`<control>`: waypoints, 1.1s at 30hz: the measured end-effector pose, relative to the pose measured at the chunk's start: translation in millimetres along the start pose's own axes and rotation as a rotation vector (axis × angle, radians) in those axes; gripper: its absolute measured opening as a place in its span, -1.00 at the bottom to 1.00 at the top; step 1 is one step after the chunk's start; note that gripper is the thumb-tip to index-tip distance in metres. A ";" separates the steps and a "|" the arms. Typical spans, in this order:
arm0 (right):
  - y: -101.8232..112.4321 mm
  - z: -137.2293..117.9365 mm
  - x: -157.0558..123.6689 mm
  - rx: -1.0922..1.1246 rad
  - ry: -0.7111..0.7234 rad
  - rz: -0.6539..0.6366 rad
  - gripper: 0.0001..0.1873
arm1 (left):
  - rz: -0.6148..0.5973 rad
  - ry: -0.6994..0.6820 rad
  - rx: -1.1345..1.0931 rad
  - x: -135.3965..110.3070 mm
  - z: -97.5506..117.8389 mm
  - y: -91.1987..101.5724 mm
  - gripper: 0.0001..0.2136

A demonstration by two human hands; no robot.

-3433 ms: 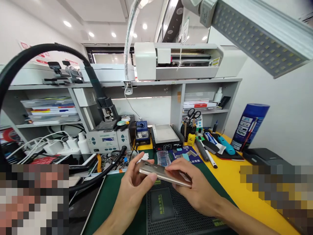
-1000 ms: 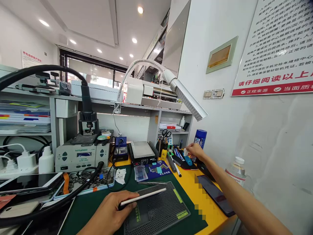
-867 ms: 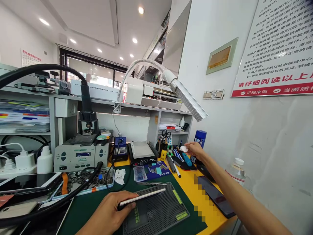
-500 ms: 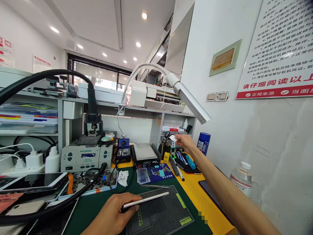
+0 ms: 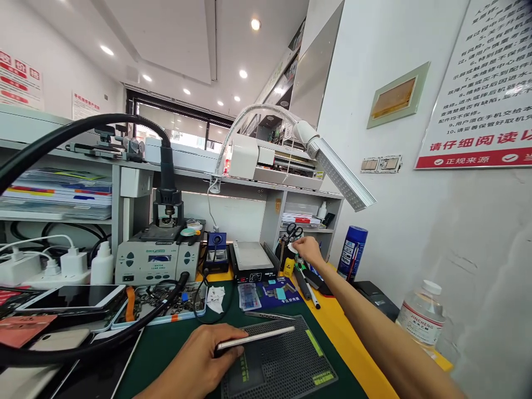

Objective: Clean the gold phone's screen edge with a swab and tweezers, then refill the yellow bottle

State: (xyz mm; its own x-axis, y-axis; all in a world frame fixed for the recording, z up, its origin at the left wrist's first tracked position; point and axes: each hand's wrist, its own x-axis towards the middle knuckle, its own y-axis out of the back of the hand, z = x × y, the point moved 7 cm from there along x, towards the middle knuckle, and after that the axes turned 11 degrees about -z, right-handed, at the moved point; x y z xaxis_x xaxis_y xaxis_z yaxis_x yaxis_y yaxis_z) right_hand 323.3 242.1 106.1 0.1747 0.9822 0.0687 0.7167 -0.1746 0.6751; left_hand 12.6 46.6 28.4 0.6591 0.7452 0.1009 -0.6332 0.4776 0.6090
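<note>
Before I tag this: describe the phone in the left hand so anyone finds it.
Find the perforated dark mat, front and centre. Over it, the left hand pinches the phone by one end, pale edge showing. Unlike the devices lying at far left, it is held up.

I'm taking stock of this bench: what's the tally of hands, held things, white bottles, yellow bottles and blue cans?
Left hand and right hand: 2
Held slim device and white scrap: 2
Near white bottle and far white bottle: 2
Yellow bottle: 1
Blue can: 1
Total: 8
</note>
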 end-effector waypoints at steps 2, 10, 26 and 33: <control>-2.3 1.6 1.4 0.011 -0.009 -0.006 -0.67 | -0.011 0.001 -0.001 0.6 0.1 -0.7 -0.69; -0.2 22.9 -3.5 0.264 -0.074 -0.020 -0.66 | -0.013 0.005 0.042 -0.2 -0.6 -0.9 -0.70; 44.0 30.4 -30.0 0.753 -0.126 -0.085 -0.66 | -0.027 0.024 0.062 -1.6 3.3 0.1 -0.68; 51.2 20.8 -40.3 0.738 -0.099 -0.125 -0.67 | -0.024 0.026 0.064 -0.4 -1.2 -0.6 -0.67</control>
State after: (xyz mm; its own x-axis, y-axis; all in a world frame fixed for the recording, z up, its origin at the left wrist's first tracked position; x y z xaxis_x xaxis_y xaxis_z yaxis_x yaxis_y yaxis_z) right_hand 366.9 192.2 122.7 0.0972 0.9930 -0.0665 0.9953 -0.0972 0.0042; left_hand 12.2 46.6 27.1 0.6622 0.7464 0.0656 -0.5899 0.4653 0.6599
